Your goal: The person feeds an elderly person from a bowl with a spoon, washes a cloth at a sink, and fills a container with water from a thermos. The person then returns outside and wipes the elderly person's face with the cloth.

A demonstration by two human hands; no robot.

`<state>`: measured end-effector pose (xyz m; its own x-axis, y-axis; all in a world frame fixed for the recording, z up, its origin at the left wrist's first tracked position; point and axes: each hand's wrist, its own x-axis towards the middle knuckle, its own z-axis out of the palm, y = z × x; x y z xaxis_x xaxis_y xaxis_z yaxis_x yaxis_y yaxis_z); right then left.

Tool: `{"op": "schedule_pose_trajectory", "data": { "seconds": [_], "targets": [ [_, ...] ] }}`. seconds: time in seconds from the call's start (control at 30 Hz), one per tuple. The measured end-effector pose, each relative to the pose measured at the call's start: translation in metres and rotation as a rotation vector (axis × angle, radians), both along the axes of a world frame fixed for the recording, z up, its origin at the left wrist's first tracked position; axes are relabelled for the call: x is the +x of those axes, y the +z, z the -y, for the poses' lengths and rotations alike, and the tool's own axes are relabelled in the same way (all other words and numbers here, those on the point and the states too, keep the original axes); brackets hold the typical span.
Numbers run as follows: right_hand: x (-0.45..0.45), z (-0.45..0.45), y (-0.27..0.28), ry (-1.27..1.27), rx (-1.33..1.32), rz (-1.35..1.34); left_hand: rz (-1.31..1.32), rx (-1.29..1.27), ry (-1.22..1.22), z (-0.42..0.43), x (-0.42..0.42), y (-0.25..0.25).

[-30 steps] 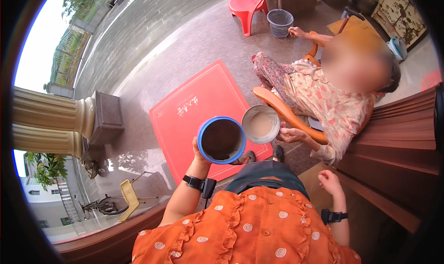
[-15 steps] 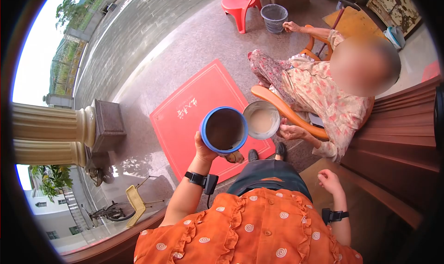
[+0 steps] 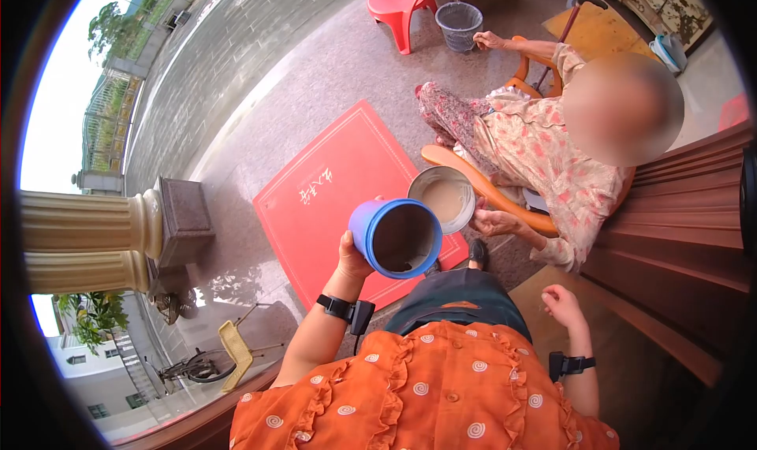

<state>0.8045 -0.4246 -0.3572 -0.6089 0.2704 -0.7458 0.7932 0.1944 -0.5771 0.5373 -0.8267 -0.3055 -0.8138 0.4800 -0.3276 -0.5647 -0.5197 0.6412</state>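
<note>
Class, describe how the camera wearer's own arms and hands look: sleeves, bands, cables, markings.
The left hand and right hand are ungloved. The forearms are bare below orange sleeves printed with white spirals. Each wrist wears a black strap with a dark box; a thin dark cable runs from the left box.
</note>
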Motion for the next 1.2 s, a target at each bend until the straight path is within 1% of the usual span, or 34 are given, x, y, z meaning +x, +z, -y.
{"op": "schedule_pose_trajectory", "data": {
  "seconds": [0.07,0.1,0.13,0.2,0.23,0.3,0.37,0.4,0.47,0.53,0.6,0.63,0.7,0.73,0.8,0.83,0.87,0.93,0.97,1.03,1.07,1.13,1.2],
  "targets": [
    [0.000,-0.001,-0.005,-0.008,-0.008,0.004,-0.138,0.106,-0.033,-0.003,0.005,0.007],
    [0.003,-0.003,-0.012,-0.014,-0.014,-0.018,-0.012,0.275,-0.075,0.004,0.004,0.003],
    [0.007,-0.005,-0.018,-0.022,-0.019,-0.041,-0.001,0.249,-0.052,0.013,0.002,-0.003],
    [0.004,-0.002,-0.013,-0.009,-0.009,-0.025,-0.010,0.119,0.012,0.018,-0.006,-0.014],
    [0.001,-0.001,-0.010,0.005,0.004,-0.012,-0.009,0.094,0.030,0.018,-0.007,-0.020],
    [-0.005,0.001,-0.001,0.005,0.004,-0.002,-0.016,0.057,0.026,0.011,-0.002,-0.014],
    [-0.010,0.003,0.004,0.003,0.002,0.011,-0.062,0.056,0.024,0.006,0.006,-0.005],
    [-0.013,0.002,0.006,0.005,-0.019,-0.024,-0.077,0.063,0.026,0.008,0.007,-0.003],
    [-0.020,0.002,0.008,0.009,-0.042,-0.059,-0.078,0.053,0.038,0.016,0.002,-0.010],
    [-0.027,0.001,0.011,0.035,-0.027,-0.130,-0.052,0.013,0.044,0.020,-0.009,-0.026],
    [-0.032,0.000,0.015,0.035,-0.031,-0.144,0.056,0.043,0.055,0.016,-0.018,-0.032],
    [-0.033,-0.001,0.017,0.035,-0.034,-0.159,0.055,0.047,0.053,0.016,-0.017,-0.034],
    [-0.034,-0.002,0.022,0.048,-0.015,-0.143,-0.033,0.100,-0.120,0.016,-0.014,-0.033],
    [-0.037,-0.003,0.024,0.060,0.003,-0.129,-0.040,0.105,-0.126,0.018,-0.011,-0.030],
    [-0.045,-0.002,0.032,0.034,-0.068,-0.105,-0.060,-0.001,-0.078,0.011,-0.008,-0.011],
    [-0.054,-0.001,0.039,0.055,-0.114,-0.101,-0.033,0.014,-0.043,0.005,-0.008,0.000],
    [-0.066,0.001,0.045,0.048,-0.101,-0.107,-0.039,0.026,-0.051,0.003,-0.010,0.000],
    [-0.091,0.003,0.051,0.111,-0.106,-0.269,0.040,-0.023,-0.051,0.001,-0.011,0.002],
    [-0.102,0.001,0.051,0.109,-0.096,-0.277,0.008,-0.103,-0.025,-0.007,-0.009,0.009],
    [-0.118,-0.004,0.052,0.159,-0.030,-0.462,-0.002,-0.100,-0.079,-0.007,-0.007,0.017],
    [-0.124,-0.004,0.058,0.158,-0.026,-0.467,0.000,-0.106,-0.127,-0.007,-0.006,0.023],
    [-0.130,-0.004,0.069,0.122,-0.070,-0.427,-0.021,-0.100,-0.096,-0.012,-0.009,0.032],
    [-0.130,-0.001,0.063,0.149,-0.065,-0.429,0.027,-0.086,-0.103,-0.005,-0.015,0.033]
  ]
}}
